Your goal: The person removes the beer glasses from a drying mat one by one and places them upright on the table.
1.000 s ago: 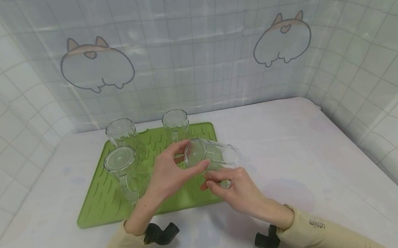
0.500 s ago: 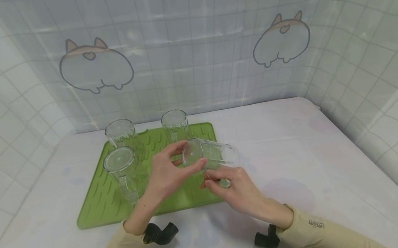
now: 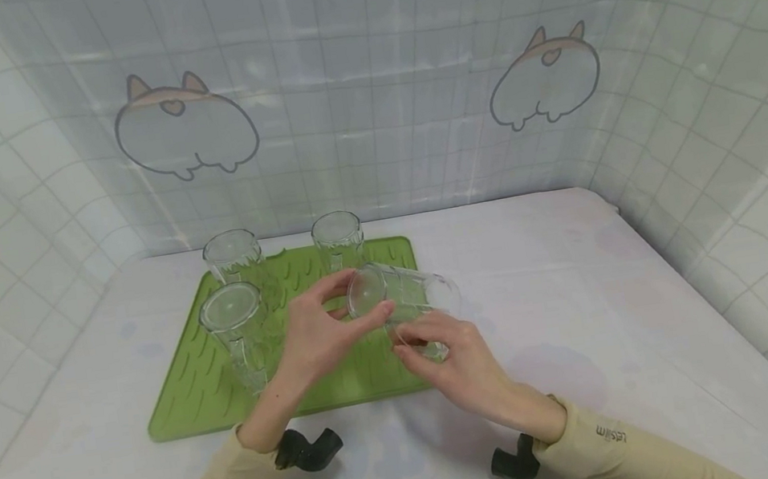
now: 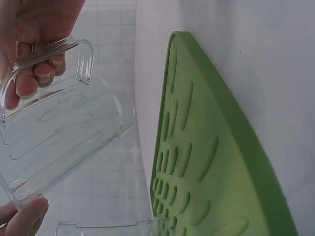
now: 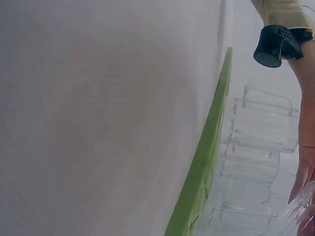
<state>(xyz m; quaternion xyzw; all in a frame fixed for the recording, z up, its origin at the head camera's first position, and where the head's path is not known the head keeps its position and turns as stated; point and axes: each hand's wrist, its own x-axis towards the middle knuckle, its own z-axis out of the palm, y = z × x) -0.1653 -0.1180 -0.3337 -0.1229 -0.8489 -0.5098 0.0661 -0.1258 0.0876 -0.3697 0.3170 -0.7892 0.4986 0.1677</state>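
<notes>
A clear glass mug (image 3: 409, 293) is held on its side above the right part of the green drying mat (image 3: 187, 407). My left hand (image 3: 319, 333) grips its left end between thumb and fingers. From below, my right hand (image 3: 461, 359) holds the handle, fingers curled round it. The left wrist view shows the right fingers (image 4: 27, 81) at the mug handle (image 4: 86, 61), and the tips of my left hand (image 4: 29, 219) at the opposite lower edge. Behind and left of my hands, three more glass mugs (image 3: 231, 308) stand on the mat.
One standing mug (image 3: 233, 255) is at the mat's back left and another mug (image 3: 337, 233) at its back middle. White cloth (image 3: 541, 267) covers the table, with tile-patterned walls (image 3: 372, 95) at the back and sides. A black wrist mount (image 3: 310, 450) sticks out from each sleeve.
The held mug and my left hand have shifted slightly left and up. My right fingers have moved a little on the handle. The standing mugs have stayed put.
</notes>
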